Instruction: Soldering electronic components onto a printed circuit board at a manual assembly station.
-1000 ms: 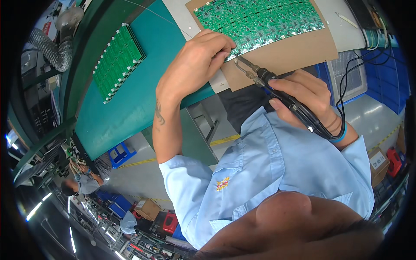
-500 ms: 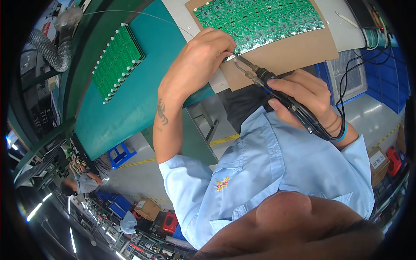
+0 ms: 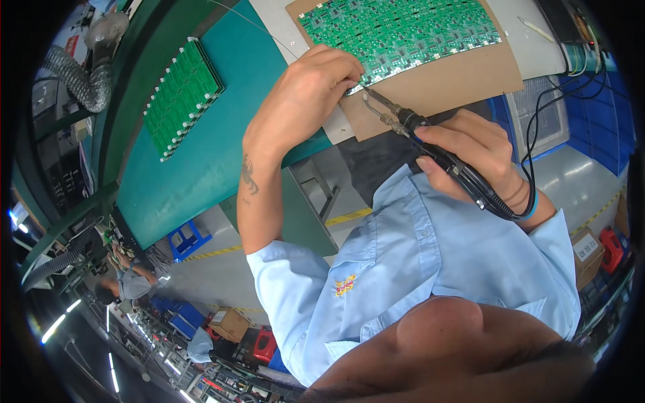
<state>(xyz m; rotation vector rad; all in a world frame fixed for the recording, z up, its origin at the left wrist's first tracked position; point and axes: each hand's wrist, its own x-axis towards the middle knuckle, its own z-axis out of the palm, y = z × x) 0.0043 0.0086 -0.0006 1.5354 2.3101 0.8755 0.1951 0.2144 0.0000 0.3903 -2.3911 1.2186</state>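
My left hand (image 3: 312,84) is closed in a pinch over the near left corner of a green circuit board panel (image 3: 403,40). A thin grey wire (image 3: 259,28) runs from the upper left to behind its knuckles; the pinched end is hidden by the fingers. In my right hand (image 3: 474,151) is a black soldering iron (image 3: 443,156), held like a pen, with a thin curved metal tube (image 3: 376,111) alongside its tip. The iron's tip points at the board corner, close to my left fingertips; whether it touches is too small to tell.
The panel lies on brown cardboard (image 3: 437,91) on a white work surface. Left of it, stacked green boards (image 3: 181,101) sit on a teal mat (image 3: 168,181). Black cables (image 3: 537,121) hang at the right by blue bins (image 3: 594,127). Farther off, another person (image 3: 131,285) sits working.
The wire's far part has swung up and right. The iron's tip and tube have drawn slightly down from the board corner. My left hand has barely moved.
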